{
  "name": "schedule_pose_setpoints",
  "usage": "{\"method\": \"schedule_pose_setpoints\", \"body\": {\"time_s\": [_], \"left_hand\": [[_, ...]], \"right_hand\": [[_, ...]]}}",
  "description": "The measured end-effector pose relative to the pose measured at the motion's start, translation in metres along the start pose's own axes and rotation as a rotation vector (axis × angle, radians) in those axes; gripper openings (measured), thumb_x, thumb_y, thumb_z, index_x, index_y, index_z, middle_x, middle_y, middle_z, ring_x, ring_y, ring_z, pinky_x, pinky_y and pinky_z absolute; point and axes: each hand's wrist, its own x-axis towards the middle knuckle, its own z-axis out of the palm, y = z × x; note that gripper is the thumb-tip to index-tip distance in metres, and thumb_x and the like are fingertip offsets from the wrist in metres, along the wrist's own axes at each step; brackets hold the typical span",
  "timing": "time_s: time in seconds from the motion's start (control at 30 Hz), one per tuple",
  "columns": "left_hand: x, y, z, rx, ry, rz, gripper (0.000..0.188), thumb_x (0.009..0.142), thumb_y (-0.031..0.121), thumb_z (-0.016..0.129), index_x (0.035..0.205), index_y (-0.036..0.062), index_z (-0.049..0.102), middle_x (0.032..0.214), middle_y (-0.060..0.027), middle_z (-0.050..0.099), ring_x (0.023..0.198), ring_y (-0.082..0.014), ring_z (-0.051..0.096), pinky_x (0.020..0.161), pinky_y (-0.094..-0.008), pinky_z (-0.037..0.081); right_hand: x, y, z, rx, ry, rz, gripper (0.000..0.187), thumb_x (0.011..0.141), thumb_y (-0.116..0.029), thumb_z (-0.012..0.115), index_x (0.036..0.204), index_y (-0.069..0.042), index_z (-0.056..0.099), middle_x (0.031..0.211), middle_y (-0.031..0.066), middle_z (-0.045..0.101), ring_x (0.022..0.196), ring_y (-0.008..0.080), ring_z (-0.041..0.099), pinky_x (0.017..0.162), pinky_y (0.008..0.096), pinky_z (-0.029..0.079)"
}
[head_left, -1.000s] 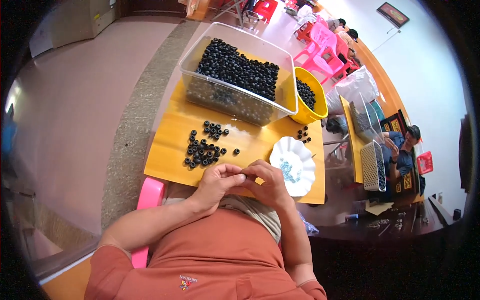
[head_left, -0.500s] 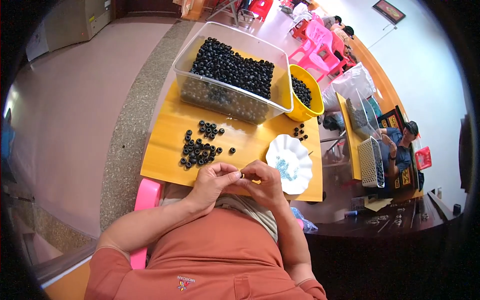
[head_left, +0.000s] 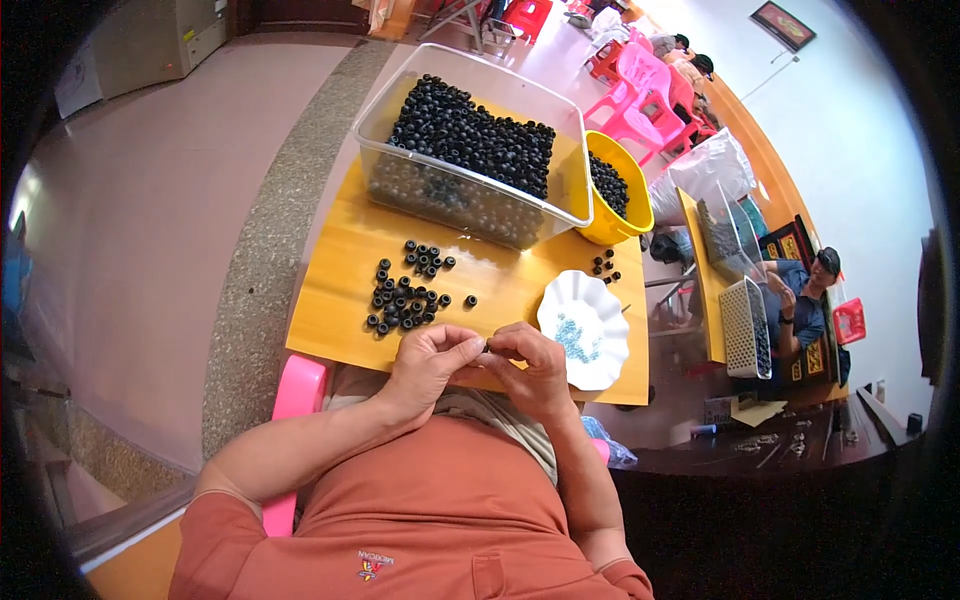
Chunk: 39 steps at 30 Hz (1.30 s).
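My left hand (head_left: 428, 368) and my right hand (head_left: 532, 372) meet above the table's near edge. Their fingertips pinch a small black piece (head_left: 487, 347) between them, mostly covered by the fingers. Just beyond my left hand lies a loose cluster of small round black pieces with holes (head_left: 405, 300). One such piece (head_left: 471, 300) sits apart from the rest. Close by my right hand stands a white scalloped plate (head_left: 608, 335) holding tiny pale-blue bits (head_left: 574, 338).
A clear plastic bin (head_left: 470, 192) full of black pieces (head_left: 470, 135) occupies the table's far side. Beside it is a yellow bucket (head_left: 637, 205) of similar pieces. Several smaller black pieces (head_left: 606, 266) lie near the plate. Another person (head_left: 797, 300) sits at a table to the right.
The view has shifted slightly, so the table appears a little further right. Both hands keep their pinch, and the yellowish glint between the fingertips no longer shows.
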Motion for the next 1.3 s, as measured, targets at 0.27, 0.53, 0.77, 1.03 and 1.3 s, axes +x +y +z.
{"method": "schedule_pose_setpoints", "body": {"time_s": [0.27, 0.53, 0.77, 1.03, 1.3], "left_hand": [[0.001, -0.002, 0.0, 0.053, 0.026, 0.011, 0.014, 0.089, 0.012, 0.066, 0.097, 0.0006, 0.064, 0.09, -0.004, 0.066, 0.077, -0.0087, 0.062, 0.069, -0.0225, 0.053], [0.002, -0.003, 0.001, 0.202, 0.003, 0.096, 0.015, 0.089, 0.01, 0.065, 0.098, -0.0012, 0.066, 0.089, -0.005, 0.067, 0.077, -0.0094, 0.063, 0.069, -0.0233, 0.053], [0.0, -0.002, 0.004, 0.247, 0.004, 0.085, 0.014, 0.089, 0.011, 0.066, 0.097, -0.0004, 0.067, 0.087, -0.0026, 0.067, 0.074, -0.0072, 0.06, 0.068, -0.0214, 0.051], [0.0, 0.0, 0.004, 0.243, 0.002, 0.095, 0.014, 0.089, 0.011, 0.066, 0.097, -0.0004, 0.068, 0.085, -0.0022, 0.067, 0.073, -0.0063, 0.06, 0.066, -0.0207, 0.05], [0.002, 0.0, 0.002, 0.255, 0.008, 0.103, 0.014, 0.089, 0.009, 0.066, 0.097, -0.0015, 0.066, 0.088, -0.0039, 0.067, 0.074, -0.0076, 0.061, 0.067, -0.0215, 0.052]], "right_hand": [[-0.001, 0.007, -0.008, 0.136, -0.073, 0.027, 0.013, 0.078, 0.006, 0.069, 0.09, 0.002, 0.064, 0.087, 0.0104, 0.065, 0.078, 0.0148, 0.065, 0.068, 0.0249, 0.053], [-0.004, 0.007, -0.01, 0.237, -0.098, 0.131, 0.012, 0.078, 0.008, 0.068, 0.089, 0.003, 0.065, 0.09, 0.0103, 0.064, 0.082, 0.0135, 0.063, 0.071, 0.0243, 0.053], [-0.006, 0.012, -0.013, 0.345, -0.104, 0.233, 0.01, 0.078, 0.004, 0.068, 0.087, 0.002, 0.066, 0.086, 0.0062, 0.065, 0.078, 0.0113, 0.061, 0.07, 0.0221, 0.048], [-0.008, 0.014, -0.009, 0.477, -0.107, 0.334, 0.007, 0.083, 0.001, 0.067, 0.089, 0.003, 0.065, 0.084, 0.0011, 0.064, 0.078, 0.006, 0.057, 0.07, 0.0209, 0.047], [-0.008, 0.019, -0.008, 0.432, -0.087, 0.311, 0.009, 0.082, 0.002, 0.067, 0.091, 0.003, 0.066, 0.086, 0.0022, 0.066, 0.079, 0.0065, 0.058, 0.071, 0.0209, 0.048]]}}
